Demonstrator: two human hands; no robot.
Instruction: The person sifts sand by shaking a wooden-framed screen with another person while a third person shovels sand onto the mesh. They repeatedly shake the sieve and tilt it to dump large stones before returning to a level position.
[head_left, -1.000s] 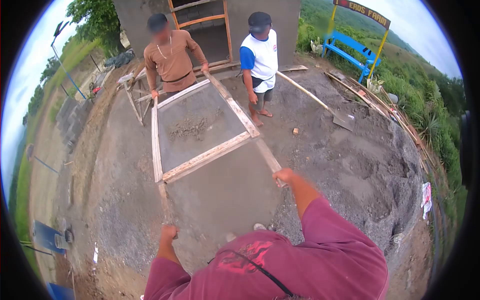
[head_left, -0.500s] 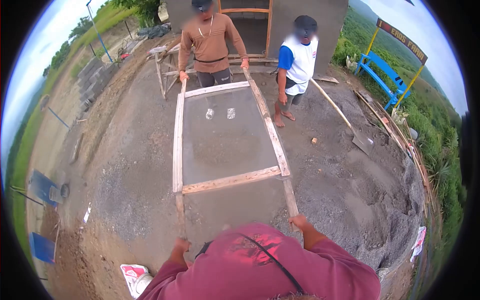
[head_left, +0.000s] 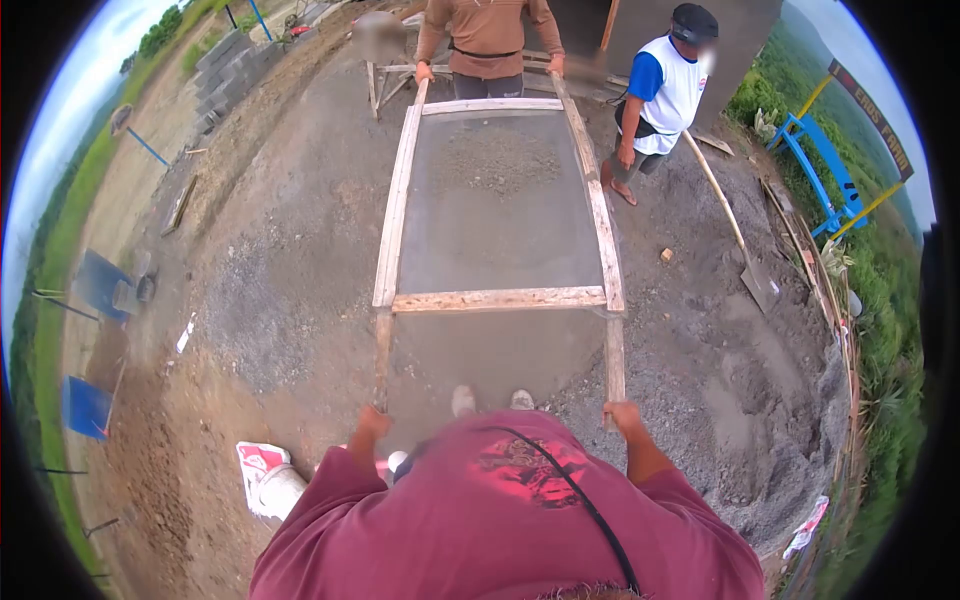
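I hold one end of a sand sieve, a wooden frame point(head_left: 500, 299) with fine mesh point(head_left: 480, 245) stretched across it. My left hand point(head_left: 372, 422) is closed round the end of its left handle. On the right handle's end, my right hand point(head_left: 624, 416) is closed too. Coarse grit point(head_left: 498, 160) lies on the mesh toward the far end. A co-worker in a brown top point(head_left: 487, 38) grips the two far handles. Below the near crossbar is fine sand point(head_left: 490, 350), close to my feet.
Another person in a white and blue shirt point(head_left: 663, 95) stands at the right by a long-handled shovel point(head_left: 757, 283). Grey sand point(head_left: 730, 400) is heaped on the right. A red and white sack point(head_left: 262, 462) lies near my left side; concrete blocks point(head_left: 228, 70) are stacked far left.
The sieve has shifted up and right in view, while my head view has also moved. Grit on the mesh now lies nearer the far end. Both hands keep their hold.
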